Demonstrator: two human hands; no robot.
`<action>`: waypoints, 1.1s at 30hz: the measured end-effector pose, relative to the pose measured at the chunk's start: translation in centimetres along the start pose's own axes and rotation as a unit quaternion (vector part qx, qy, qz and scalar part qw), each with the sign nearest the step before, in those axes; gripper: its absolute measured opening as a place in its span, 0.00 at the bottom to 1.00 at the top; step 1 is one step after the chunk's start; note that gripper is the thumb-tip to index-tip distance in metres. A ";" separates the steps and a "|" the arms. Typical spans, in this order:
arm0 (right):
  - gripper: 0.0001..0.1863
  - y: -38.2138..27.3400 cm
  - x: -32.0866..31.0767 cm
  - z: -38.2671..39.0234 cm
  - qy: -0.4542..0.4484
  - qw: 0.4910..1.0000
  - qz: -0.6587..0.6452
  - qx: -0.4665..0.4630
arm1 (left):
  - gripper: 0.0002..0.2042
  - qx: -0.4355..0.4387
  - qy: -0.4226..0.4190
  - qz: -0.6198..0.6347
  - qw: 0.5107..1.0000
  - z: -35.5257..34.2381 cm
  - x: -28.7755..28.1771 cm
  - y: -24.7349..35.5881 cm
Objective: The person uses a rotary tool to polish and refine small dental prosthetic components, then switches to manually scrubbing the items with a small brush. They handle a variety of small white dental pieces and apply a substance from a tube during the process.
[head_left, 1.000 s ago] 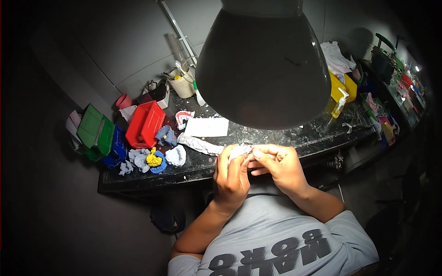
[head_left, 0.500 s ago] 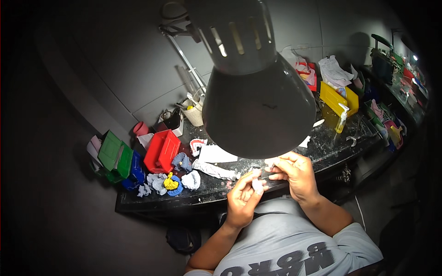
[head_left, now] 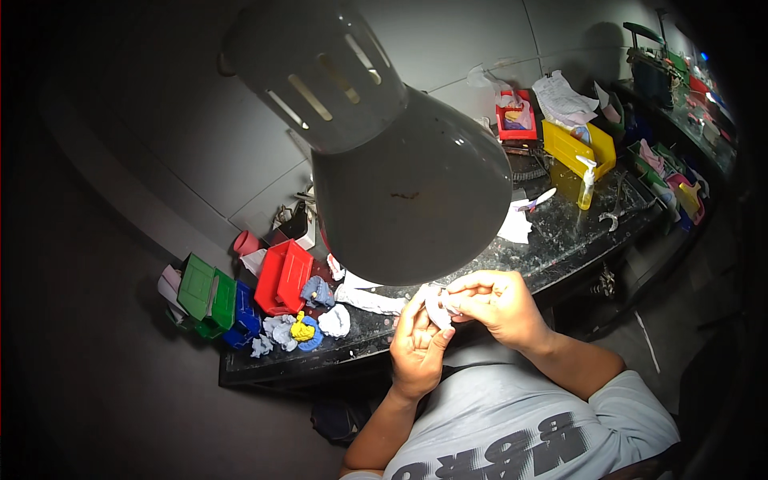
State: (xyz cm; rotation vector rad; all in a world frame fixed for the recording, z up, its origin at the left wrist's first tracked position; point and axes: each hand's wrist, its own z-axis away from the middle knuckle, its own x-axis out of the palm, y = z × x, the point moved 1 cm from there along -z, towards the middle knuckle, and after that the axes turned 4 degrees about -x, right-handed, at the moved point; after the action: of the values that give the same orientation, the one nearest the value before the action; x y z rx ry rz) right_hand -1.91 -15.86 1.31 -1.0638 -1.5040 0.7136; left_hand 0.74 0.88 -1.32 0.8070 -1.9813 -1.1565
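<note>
Under the lamp, my left hand is closed around a small, pale curved piece, held upright between thumb and fingers. From the other side comes my right hand, its thumb and fingertips pinched together against the piece. Whether something tiny sits in that pinch I cannot make out. Both hands are just off the bench's front edge, close to my shirt. A long whitish wrapped roll lies on the bench beyond my left hand.
A large dark lamp shade hangs over the hands, hiding mid-bench. At left are green, blue and red bins beside crumpled lumps. At right stand a yellow bin and a pump bottle.
My hands have come together: the right hand has moved left and its fingertips now meet the pale piece in my left hand. The view has shifted, so the lamp appears further left.
</note>
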 end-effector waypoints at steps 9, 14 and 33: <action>0.09 2.2 0.9 0.5 0.028 0.995 0.012 -0.092 | 0.31 0.055 -0.006 -0.107 0.993 0.0 -0.1 -0.8; 0.08 2.2 0.7 0.7 0.029 0.998 0.008 -0.059 | 0.29 0.084 0.016 -0.182 0.979 -0.1 0.1 -0.5; 0.13 1.1 2.2 1.6 0.028 0.950 0.219 -0.219 | 0.27 0.327 0.119 -0.523 0.778 -0.7 0.4 0.0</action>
State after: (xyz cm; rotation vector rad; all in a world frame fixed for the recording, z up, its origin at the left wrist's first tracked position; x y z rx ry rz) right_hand -3.19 -13.21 0.96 -1.7788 -1.4217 0.6529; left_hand 1.07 0.30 -1.00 2.4986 -1.6564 -0.7465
